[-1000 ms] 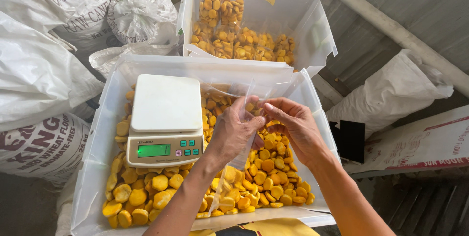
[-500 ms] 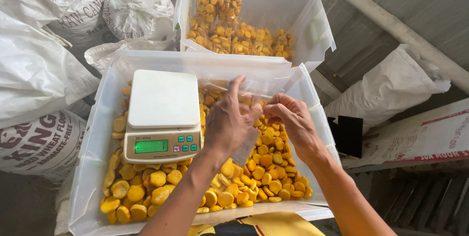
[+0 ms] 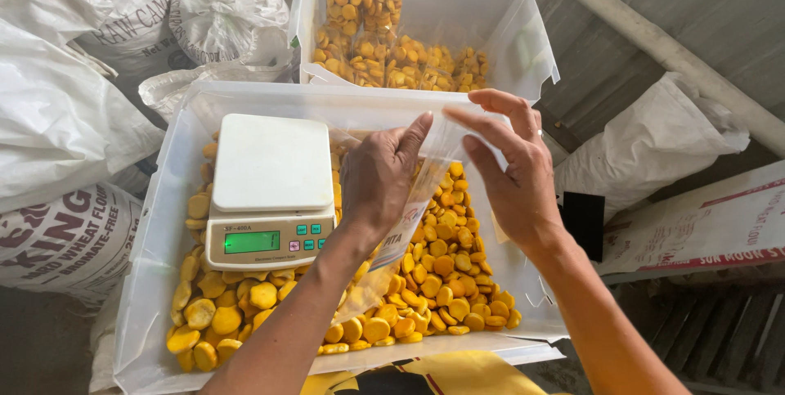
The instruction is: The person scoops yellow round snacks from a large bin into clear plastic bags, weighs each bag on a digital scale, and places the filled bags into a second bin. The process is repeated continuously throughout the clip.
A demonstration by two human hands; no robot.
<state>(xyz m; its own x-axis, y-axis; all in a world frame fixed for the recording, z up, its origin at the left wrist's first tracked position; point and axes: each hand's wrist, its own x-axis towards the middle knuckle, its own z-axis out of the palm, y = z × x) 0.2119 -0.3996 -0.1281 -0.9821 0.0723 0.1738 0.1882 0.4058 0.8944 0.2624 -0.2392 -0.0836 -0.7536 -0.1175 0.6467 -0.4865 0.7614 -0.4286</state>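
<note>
Nearest to us, a yellow cloth (image 3: pixel 458 374) shows at the bottom edge, just below the rim of the near tub (image 3: pixel 147 280). This tub is a large clear plastic one, lined with plastic film and filled with a layer of yellow and orange round pieces (image 3: pixel 441 280).

On those pieces, at the left side of the near tub, sits a white kitchen scale (image 3: pixel 270 190); its green display is lit and its platform carries nothing.

Above the middle of the near tub we hold a clear plastic bag (image 3: pixel 409 215) with both hands. Our left hand (image 3: pixel 380 178) is tucked into the bag's mouth, fingers (image 3: pixel 413 137) together and pressed against the film. Our right hand (image 3: pixel 511 166) pinches the top edge of the bag between thumb and fingers, closed on the film. The bag hangs down over the pieces, its lower end close to them; we cannot tell whether it touches them.

Beyond the near tub stands a second clear tub (image 3: pixel 507 27), holding small packed bags of the same pieces.

To the left lie white woven sacks (image 3: pixel 65 117) with printed sides, and a knotted white plastic bag (image 3: pixel 229 11). To the right lies another white sack (image 3: pixel 654 141), a small black box (image 3: pixel 585 215) and a flat printed carton (image 3: pixel 703 223).
</note>
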